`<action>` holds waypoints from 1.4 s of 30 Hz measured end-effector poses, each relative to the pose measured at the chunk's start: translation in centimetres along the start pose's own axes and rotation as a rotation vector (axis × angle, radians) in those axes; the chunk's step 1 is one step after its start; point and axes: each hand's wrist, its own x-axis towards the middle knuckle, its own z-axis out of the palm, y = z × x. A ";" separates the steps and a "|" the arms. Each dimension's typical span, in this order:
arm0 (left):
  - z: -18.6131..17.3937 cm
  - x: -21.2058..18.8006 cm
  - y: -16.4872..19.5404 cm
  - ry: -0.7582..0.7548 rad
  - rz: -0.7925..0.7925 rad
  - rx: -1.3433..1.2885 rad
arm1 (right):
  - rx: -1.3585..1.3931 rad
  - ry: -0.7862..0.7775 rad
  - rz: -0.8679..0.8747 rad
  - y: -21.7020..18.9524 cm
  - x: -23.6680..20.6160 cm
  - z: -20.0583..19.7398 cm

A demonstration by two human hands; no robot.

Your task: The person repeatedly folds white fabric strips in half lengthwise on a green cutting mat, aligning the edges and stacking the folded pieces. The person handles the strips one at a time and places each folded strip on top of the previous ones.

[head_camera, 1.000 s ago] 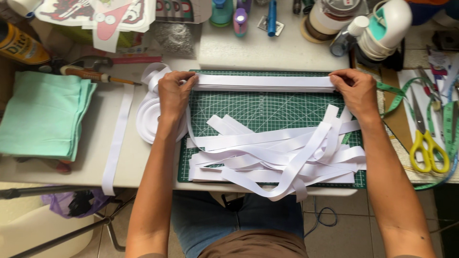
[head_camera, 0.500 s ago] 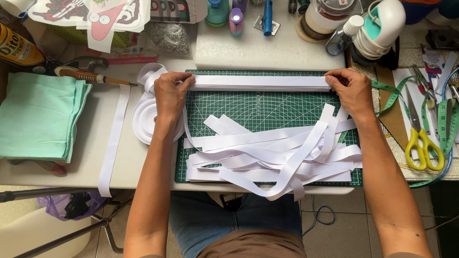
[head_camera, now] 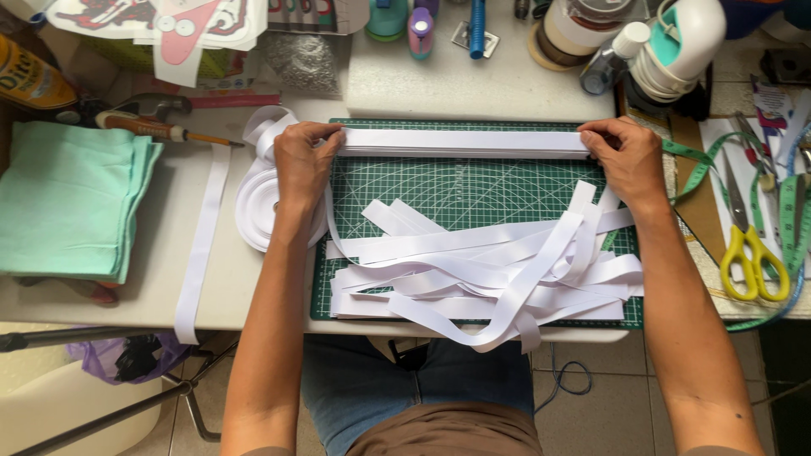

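Worktop (head_camera: pixel 473 84): white, crowded along the far edge with bottles and tape rolls. Green cutting mat (head_camera: pixel 439 181) lies at centre, near edge flush with the worktop's front.

Folded mint cloth (head_camera: pixel 72 198) sits far left, well apart from the mat.

Strip pile (head_camera: pixel 481 274): many cut white ribbon lengths heaped loose across the near half of the mat, some ends hanging over the front edge. Judging by this heap, much cutting is done. Ribbon roll (head_camera: pixel 262 203), just left of the mat, looks to hold plenty, so more seems left.

Stretched ribbon (head_camera: pixel 460 141): a flat stack of lengths pulled straight along the mat's far edge, spanning it from side to side.

One loose strip (head_camera: pixel 201 245) lies on the worktop between cloth and roll.

Left hand (head_camera: pixel 302 160): pinching the left end of the stretched ribbon, palm over the roll's edge. Right hand (head_camera: pixel 625 156): pinching the right end, fingers curled down on it.

Yellow scissors (head_camera: pixel 752 257): right of the mat, near the right hand but untouched.
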 end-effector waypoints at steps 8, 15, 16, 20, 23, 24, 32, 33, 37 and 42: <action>-0.3 -0.1 0.8 0.005 0.044 0.138 | -0.210 0.069 -0.190 -2.1 -0.9 0.4; 0.0 -0.9 1.4 0.020 0.236 0.385 | -0.417 0.029 -0.420 -2.2 -1.2 0.4; 0.0 -0.8 1.6 0.038 0.271 0.411 | -0.415 0.028 -0.419 -2.2 -1.3 0.3; -0.4 -0.9 2.6 -0.018 0.263 0.478 | -0.364 -0.044 -0.402 -2.7 -1.2 -0.5; -1.5 -1.4 3.2 -0.073 0.248 0.448 | -0.382 -0.154 -0.387 -3.6 -1.3 -1.5; -2.2 -1.8 3.4 -0.058 0.273 0.404 | -0.395 -0.114 -0.425 -3.9 -1.7 -1.7; -4.4 -7.7 6.9 -0.125 0.253 0.046 | -0.310 -0.034 -0.315 -8.7 -5.7 -2.9; -4.7 -8.2 7.3 -0.181 0.240 0.017 | -0.295 -0.088 -0.289 -9.4 -6.1 -3.0; -5.6 -10.9 8.9 -0.452 0.173 -0.035 | -0.241 -0.445 -0.238 -11.8 -8.3 -0.9; -4.9 -12.7 10.3 -0.497 0.432 -0.006 | -0.257 -0.734 -0.504 -13.8 -10.1 2.4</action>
